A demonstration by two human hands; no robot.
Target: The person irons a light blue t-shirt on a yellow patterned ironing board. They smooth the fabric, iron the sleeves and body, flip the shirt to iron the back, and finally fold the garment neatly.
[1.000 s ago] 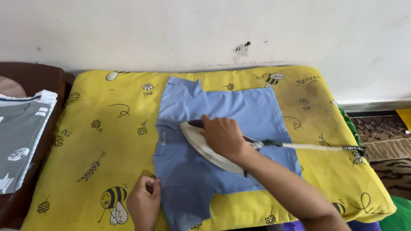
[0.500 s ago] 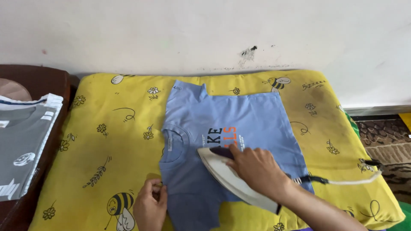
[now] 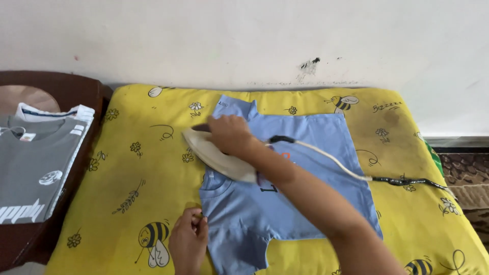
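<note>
A small blue t-shirt (image 3: pixel 316 147) lies flat on a yellow sheet printed with bees (image 3: pixel 142 168). My right hand (image 3: pixel 230 133) grips the handle of a white iron (image 3: pixel 216 155), which rests on the shirt's upper left part near the collar. The iron's cord (image 3: pixel 336 162) trails to the right across the shirt. My left hand (image 3: pixel 188 242) pinches the shirt's near left edge, by the sleeve, holding the cloth flat against the sheet.
A stack of folded grey and white shirts (image 3: pixel 35 163) sits on a dark wooden surface (image 3: pixel 76 89) at the left. A white wall (image 3: pixel 244 35) runs behind the sheet. A patterned rug (image 3: pixel 468 168) shows at the right.
My right hand has slid the iron from the shirt's near right part up and left to the collar area. My left hand has stayed at the shirt's near edge.
</note>
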